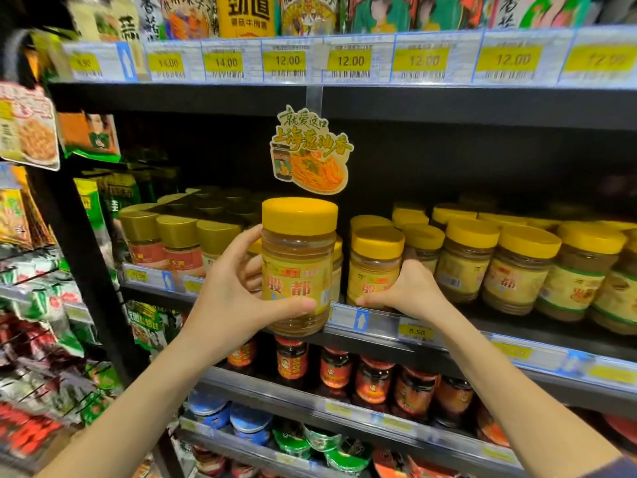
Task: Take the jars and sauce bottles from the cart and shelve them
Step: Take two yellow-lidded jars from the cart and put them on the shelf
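My left hand (238, 288) grips a yellow-lidded jar (298, 257) with a yellow label, held upright in the air in front of the middle shelf (365, 320). My right hand (410, 291) is wrapped around the lower right side of a second yellow-lidded jar (374, 267), which stands at the shelf's front edge. More yellow-lidded jars (517, 267) fill the shelf to the right. The cart is out of view.
Gold-lidded jars (179, 243) stand to the left on the same shelf. A cardboard noodle sign (310, 153) hangs just above the held jar. Red-labelled chili jars (372, 381) line the shelf below. Packets hang on a rack (31, 305) at far left.
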{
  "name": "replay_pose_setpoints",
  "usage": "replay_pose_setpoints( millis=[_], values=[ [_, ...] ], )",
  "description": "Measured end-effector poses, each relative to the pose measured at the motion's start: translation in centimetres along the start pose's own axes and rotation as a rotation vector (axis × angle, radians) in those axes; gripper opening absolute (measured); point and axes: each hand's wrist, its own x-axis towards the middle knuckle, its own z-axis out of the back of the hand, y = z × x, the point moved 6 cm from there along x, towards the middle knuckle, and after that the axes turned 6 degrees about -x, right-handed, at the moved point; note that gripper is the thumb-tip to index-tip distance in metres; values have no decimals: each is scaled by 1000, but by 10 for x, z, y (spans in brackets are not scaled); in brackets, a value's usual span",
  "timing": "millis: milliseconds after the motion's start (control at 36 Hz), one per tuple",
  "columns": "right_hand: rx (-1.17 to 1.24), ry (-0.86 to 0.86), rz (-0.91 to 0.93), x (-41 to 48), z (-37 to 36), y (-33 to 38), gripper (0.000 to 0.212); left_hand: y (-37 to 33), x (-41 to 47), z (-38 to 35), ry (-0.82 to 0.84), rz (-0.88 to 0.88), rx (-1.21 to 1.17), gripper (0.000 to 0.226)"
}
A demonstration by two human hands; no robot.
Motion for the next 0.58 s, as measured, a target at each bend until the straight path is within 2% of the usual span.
replay_pose_setpoints(
  millis=[56, 139, 250, 333, 389, 472, 583],
  values=[
    [-22, -2, -1, 0, -1, 1, 79, 1, 0, 0, 1, 5, -5, 107],
    [-52, -11, -1, 2, -2, 1, 94, 2, 0, -2, 5, 13, -11, 108],
    [-67, -21, -14, 4, -5, 1, 91, 5, 1, -6, 19, 25, -27, 107],
    [-69, -42, 20, 5, -7, -1, 118, 7, 3, -10, 25, 38, -32, 107],
    [-67, -30, 27, 6, -9, -5, 122, 7, 4, -16, 33, 44, -43, 107],
    [-71, -3, 50, 2, -4, 0, 115, 5, 7, -29, 38, 39, -74, 106],
    [-121, -4, 49, -10, 28, 3, 82, 2, 12, -48, 63, 36, -121, 104]
  ],
)
